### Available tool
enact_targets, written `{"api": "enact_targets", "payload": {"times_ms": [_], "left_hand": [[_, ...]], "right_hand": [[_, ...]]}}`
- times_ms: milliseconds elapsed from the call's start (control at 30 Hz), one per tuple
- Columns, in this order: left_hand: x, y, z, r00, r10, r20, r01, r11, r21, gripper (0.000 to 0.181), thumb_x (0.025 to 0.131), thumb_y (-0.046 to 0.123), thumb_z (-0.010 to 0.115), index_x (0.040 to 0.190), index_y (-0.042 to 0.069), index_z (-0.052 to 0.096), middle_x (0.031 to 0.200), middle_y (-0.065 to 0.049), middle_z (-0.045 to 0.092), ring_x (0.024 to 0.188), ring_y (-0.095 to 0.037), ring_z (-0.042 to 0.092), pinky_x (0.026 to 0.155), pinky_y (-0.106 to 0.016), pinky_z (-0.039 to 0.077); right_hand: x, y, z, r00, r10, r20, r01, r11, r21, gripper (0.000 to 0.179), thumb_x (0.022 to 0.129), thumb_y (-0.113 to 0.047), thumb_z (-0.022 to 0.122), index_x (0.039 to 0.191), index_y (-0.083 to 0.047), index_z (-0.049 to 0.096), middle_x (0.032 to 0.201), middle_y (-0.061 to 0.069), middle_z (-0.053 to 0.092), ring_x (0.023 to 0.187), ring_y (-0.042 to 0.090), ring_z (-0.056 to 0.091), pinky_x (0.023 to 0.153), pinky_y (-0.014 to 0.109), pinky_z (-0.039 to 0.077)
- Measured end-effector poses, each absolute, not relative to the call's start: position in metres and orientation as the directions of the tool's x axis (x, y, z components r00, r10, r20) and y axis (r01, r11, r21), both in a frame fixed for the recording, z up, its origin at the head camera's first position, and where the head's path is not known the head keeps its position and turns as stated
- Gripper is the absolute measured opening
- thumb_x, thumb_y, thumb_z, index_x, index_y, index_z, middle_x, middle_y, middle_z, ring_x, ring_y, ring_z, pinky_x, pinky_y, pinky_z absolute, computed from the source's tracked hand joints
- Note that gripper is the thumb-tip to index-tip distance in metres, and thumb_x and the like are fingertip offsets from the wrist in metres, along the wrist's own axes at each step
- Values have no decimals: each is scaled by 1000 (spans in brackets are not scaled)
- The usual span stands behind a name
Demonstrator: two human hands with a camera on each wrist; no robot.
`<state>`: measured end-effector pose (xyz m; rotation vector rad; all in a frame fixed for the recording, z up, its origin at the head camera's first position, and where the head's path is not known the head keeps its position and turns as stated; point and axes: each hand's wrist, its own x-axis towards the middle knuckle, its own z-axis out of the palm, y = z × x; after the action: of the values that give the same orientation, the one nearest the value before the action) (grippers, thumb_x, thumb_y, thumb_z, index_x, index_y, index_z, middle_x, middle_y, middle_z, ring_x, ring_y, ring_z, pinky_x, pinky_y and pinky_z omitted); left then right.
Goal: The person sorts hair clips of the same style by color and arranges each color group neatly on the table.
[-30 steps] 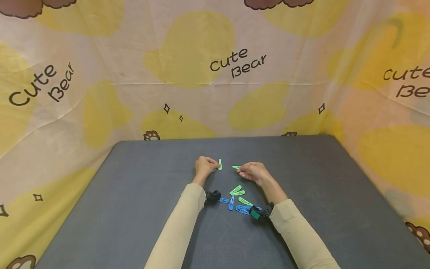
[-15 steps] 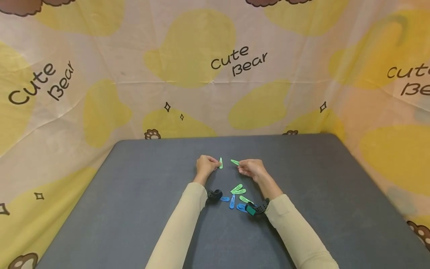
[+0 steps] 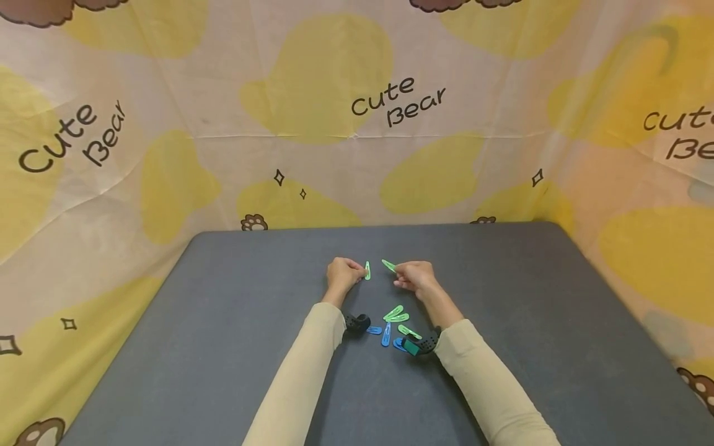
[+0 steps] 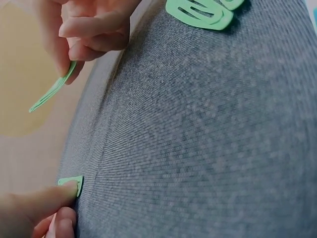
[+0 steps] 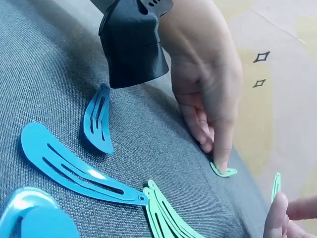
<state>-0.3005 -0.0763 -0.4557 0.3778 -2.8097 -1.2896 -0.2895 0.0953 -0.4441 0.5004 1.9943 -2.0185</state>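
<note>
My left hand (image 3: 344,274) holds a green snap hair clip (image 3: 367,271) at the table surface, its fingertips right on the clip's middle. The right wrist view shows both ends of this clip (image 5: 230,172) sticking out from under a digit. A short way to the right, my right hand (image 3: 416,275) pinches a second green hair clip (image 3: 388,265) between thumb and fingers. In the left wrist view that clip (image 4: 47,97) is raised and points away from the fingertips, seen nearly edge-on.
Nearer the body on the grey table (image 3: 234,347) lie several green hair clips (image 3: 396,314) and several blue hair clips (image 3: 386,334). The right wrist strap (image 3: 424,342) overlaps some of the blue ones. A patterned cloth (image 3: 312,111) hangs behind the table.
My right hand has shifted slightly left and away from the body, and its clip has swung from nearly level to tilted up. The left hand stays at its clip.
</note>
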Motion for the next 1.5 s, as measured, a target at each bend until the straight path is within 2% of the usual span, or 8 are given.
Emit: {"api": "enact_targets", "payload": {"times_ms": [267, 367, 500, 733, 900, 1200, 1500], "left_hand": [[-298, -77, -454, -968, -236, -83, -216, 620, 754, 13, 75, 18, 81, 74, 6, 76, 63, -6, 71, 55, -12, 57, 62, -23, 40], [-297, -76, -453, -968, -236, -82, -214, 615, 759, 14, 75, 18, 81, 73, 6, 76, 61, -5, 70, 54, -12, 56, 61, -23, 40], [-295, -77, -452, -968, -237, -82, -215, 617, 757, 13, 75, 18, 81, 74, 6, 76, 62, -6, 71, 53, -11, 56, 63, -24, 41], [-295, -77, -453, -966, -244, -87, -223, 613, 758, 12, 75, 18, 81, 74, 7, 77, 68, -8, 74, 56, -13, 58, 64, -24, 42], [-295, -76, -453, -963, -255, -85, -230, 621, 749, 13, 75, 20, 81, 75, 8, 78, 70, -8, 75, 64, -17, 61, 69, -27, 44], [-294, -75, -452, -960, -265, -87, -238, 615, 752, 14, 75, 20, 81, 75, 7, 78, 73, -8, 75, 73, -21, 64, 74, -30, 47], [-297, -75, -455, -965, -244, -90, -225, 607, 762, 14, 75, 20, 81, 76, 7, 78, 76, -8, 76, 74, -22, 64, 73, -29, 47]], "right_hand": [[-291, 91, -445, -888, 52, -457, 458, 32, -888, 9, 87, -1, 58, 94, 4, 60, 55, -2, 56, 42, 3, 50, 46, 16, 48], [-290, 89, -445, -883, 48, -466, 469, 79, -880, 3, 86, -2, 58, 85, 0, 60, 53, -3, 58, 42, 1, 46, 44, 14, 42], [-289, 88, -444, -878, 35, -478, 478, 130, -868, 8, 84, -3, 59, 77, -3, 59, 50, -5, 59, 41, 0, 40, 43, 14, 34], [-292, 82, -448, -860, 4, -510, 504, 151, -850, 15, 89, -5, 62, 73, -5, 60, 49, -6, 58, 40, 0, 38, 43, 14, 31], [-295, 77, -449, -856, 9, -517, 511, 166, -843, 21, 90, -7, 62, 69, -6, 61, 48, -6, 56, 39, 1, 38, 41, 15, 30], [-296, 69, -447, -851, 41, -523, 522, 161, -837, 19, 88, -9, 64, 70, -6, 63, 47, -7, 54, 40, 0, 40, 44, 16, 30], [-297, 68, -451, -848, 77, -525, 530, 137, -837, 20, 87, -9, 67, 68, -8, 61, 45, -8, 54, 38, 0, 41, 42, 15, 30]]}}
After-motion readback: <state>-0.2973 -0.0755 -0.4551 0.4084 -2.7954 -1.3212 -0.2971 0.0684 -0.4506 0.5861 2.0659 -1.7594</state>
